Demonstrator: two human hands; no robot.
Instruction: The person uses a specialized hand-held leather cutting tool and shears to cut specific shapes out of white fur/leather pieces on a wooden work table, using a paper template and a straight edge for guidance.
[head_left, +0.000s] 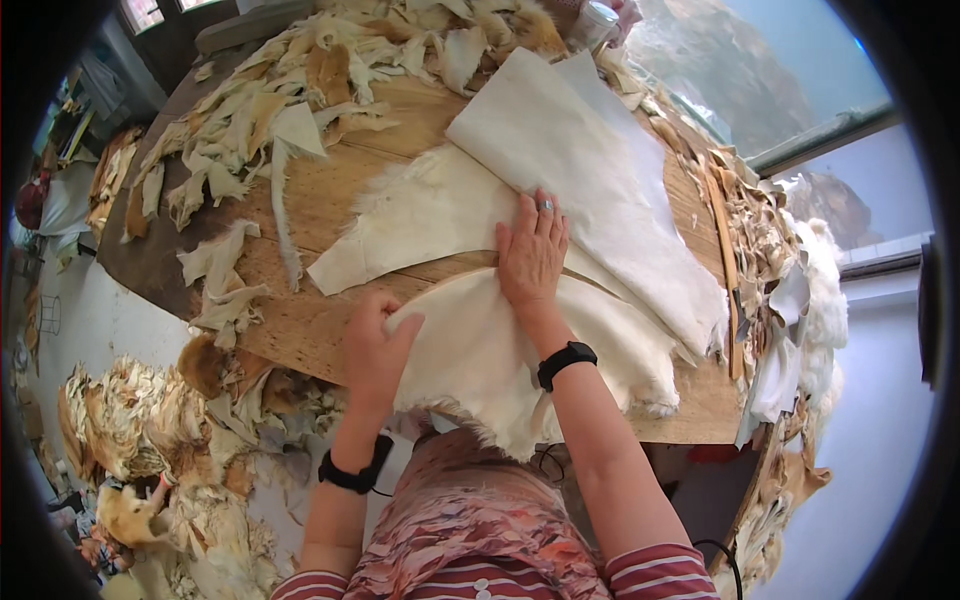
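Hands: left (378, 345) grips pelt (480, 360) edge; right (532, 255) presses flat.

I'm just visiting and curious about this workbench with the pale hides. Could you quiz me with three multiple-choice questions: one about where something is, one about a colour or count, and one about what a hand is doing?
1. Where does the heap of scraps lie on the wooden table?
A. On the far side from the person
B. Under the right hand
C. On the person's lap

2. What colour are the bands on both wrists?
A. Red
B. Black
C. Yellow

3. What is the left hand doing?
A. Lying flat and open
B. Holding scissors
C. Gripping the edge of the near hide

Answers:
1. A, the scraps pile up at the table's far edge.
2. B, each wrist carries a black band.
3. C, its fingers curl round the hide's edge, while the right hand presses flat.
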